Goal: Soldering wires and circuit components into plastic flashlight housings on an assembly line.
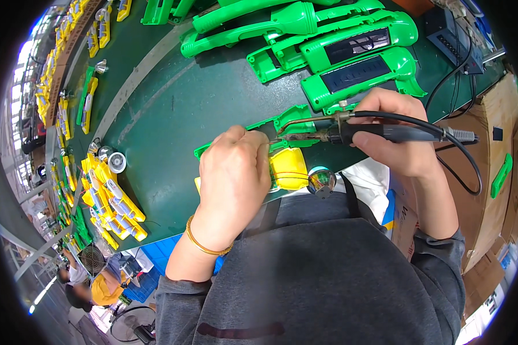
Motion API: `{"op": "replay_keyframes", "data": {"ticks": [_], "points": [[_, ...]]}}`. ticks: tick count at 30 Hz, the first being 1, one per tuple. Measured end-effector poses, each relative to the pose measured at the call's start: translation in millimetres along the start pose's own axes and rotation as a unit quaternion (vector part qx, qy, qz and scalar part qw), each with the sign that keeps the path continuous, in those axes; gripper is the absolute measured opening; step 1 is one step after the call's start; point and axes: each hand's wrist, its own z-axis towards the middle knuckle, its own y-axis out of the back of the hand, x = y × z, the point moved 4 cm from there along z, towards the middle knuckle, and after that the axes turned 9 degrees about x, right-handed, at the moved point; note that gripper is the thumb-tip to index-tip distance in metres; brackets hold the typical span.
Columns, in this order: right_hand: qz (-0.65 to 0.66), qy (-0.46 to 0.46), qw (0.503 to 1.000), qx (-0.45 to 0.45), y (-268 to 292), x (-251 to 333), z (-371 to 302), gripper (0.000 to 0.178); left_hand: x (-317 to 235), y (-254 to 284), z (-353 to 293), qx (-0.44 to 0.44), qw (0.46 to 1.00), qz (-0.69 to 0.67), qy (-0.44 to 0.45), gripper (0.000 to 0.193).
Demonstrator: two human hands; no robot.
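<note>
My right hand (394, 129) is closed round the black handle of a soldering iron (380, 133), which has a thin metal feed tube along its top and a black cable looping back. Its tip points left and reaches the fingertips of my left hand (236, 167). The left fingers are pinched together over a yellow flashlight part (289, 168); what exactly they hold is hidden behind the hand. A thin wire runs from the yellow part to a shiny round reflector (322, 181) at the table's near edge. Just beyond lies an open green casing half (296, 118).
Several green flashlight casings (354, 75) lie across the far side of the green table (161, 123). Yellow parts with reflectors (112, 201) are heaped at the left. A dark control box (453, 43) stands far right, beside cardboard (477, 126). Another person (106, 287) is at lower left.
</note>
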Motion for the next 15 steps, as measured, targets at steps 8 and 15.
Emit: {"op": "replay_keyframes", "data": {"ticks": [8, 15], "points": [[-0.058, 0.003, 0.996, 0.066, -2, 0, 14, 0.016, 0, -1, 6, 0.000, 1.000, 0.015, 0.015, 0.011], [-0.011, -0.027, 0.996, 0.085, 1, 1, 23, 0.014, -3, -2, 9, 0.000, 1.000, 0.021, 0.018, 0.012]]}}
